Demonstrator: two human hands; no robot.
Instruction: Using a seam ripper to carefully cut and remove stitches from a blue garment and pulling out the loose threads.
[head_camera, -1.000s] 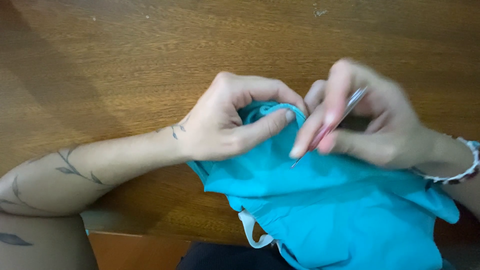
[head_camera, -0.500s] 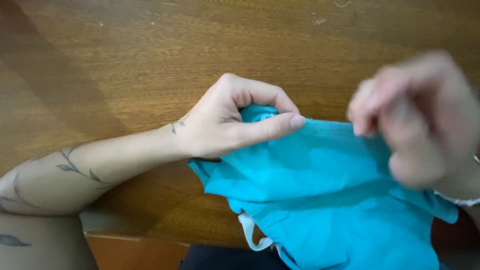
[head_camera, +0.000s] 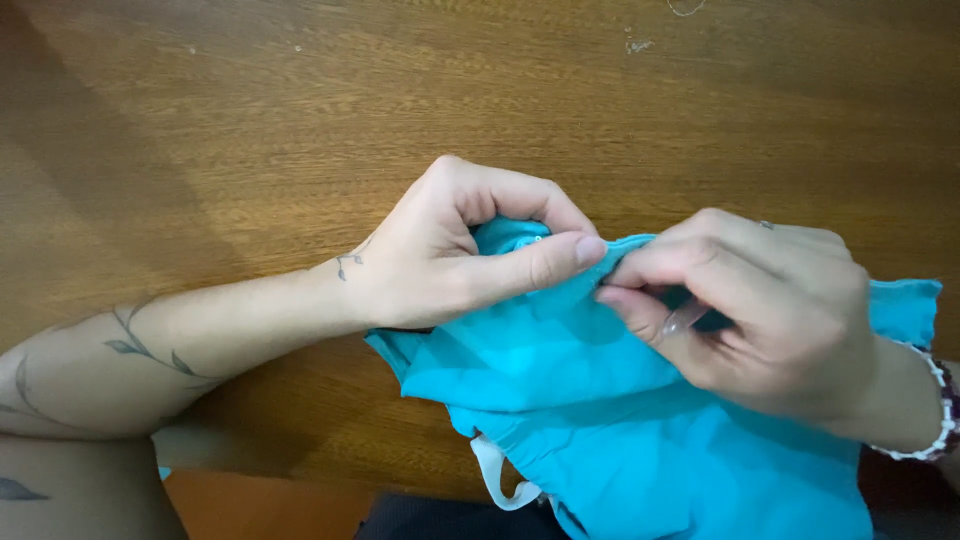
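Two hands worked teal fabric (head_camera: 600, 400) at near edge of wooden table (head_camera: 300, 120). Left hand (head_camera: 450, 250) pinched bunched fold between thumb and curled fingers, same grip as second earlier. Right hand (head_camera: 750, 310), half second before lifted away and blurred, was back down against fold, fingertips closed on thin shiny tool (head_camera: 683, 320), likely needle or hook. Suggested another stitch starting. White strap (head_camera: 497, 475) hung below fabric; beaded bracelet (head_camera: 935, 420) on right wrist

The slim tool (head_camera: 683, 320) in the right hand (head_camera: 760, 310) is blurred and mostly covered by the fingers; its kind cannot be told. The turquoise cloth (head_camera: 640, 440) runs off the bottom edge. The left hand (head_camera: 450, 255) hides the cloth's bunched top beneath its curled fingers.
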